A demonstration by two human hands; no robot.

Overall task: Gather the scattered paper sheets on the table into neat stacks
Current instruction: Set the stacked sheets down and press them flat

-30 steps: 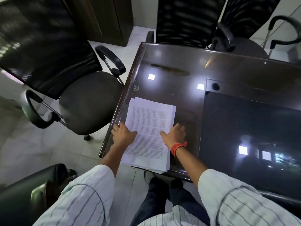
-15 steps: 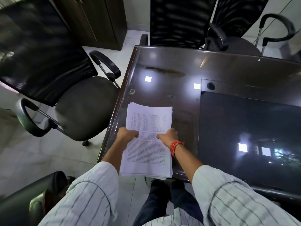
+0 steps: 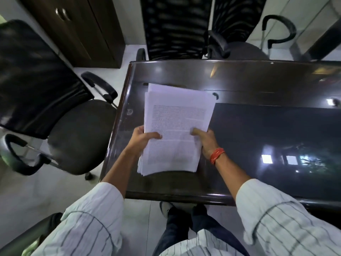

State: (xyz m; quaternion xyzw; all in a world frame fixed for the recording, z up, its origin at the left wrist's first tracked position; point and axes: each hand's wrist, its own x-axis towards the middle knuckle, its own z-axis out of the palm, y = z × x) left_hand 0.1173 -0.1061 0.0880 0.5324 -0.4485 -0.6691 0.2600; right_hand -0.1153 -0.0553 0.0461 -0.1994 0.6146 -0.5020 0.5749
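A stack of white printed paper sheets (image 3: 177,124) is lifted off the dark glossy table (image 3: 239,80) and tilted up toward me. My left hand (image 3: 143,139) grips the stack's left edge, thumb on top. My right hand (image 3: 206,141), with a red thread band at the wrist, grips the right edge. The sheets' top edges are slightly uneven. No other loose sheets show on the table.
A dark glass inset (image 3: 276,141) covers the table's right part. A black office chair (image 3: 60,126) stands left of the table, two more chairs (image 3: 177,28) at its far side. A brown cabinet (image 3: 77,28) stands at the back left. My legs are below the near table edge.
The stack lay flat on the table under both hands; both hands closed on its side edges and lifted it up off the table. The view also shifted.
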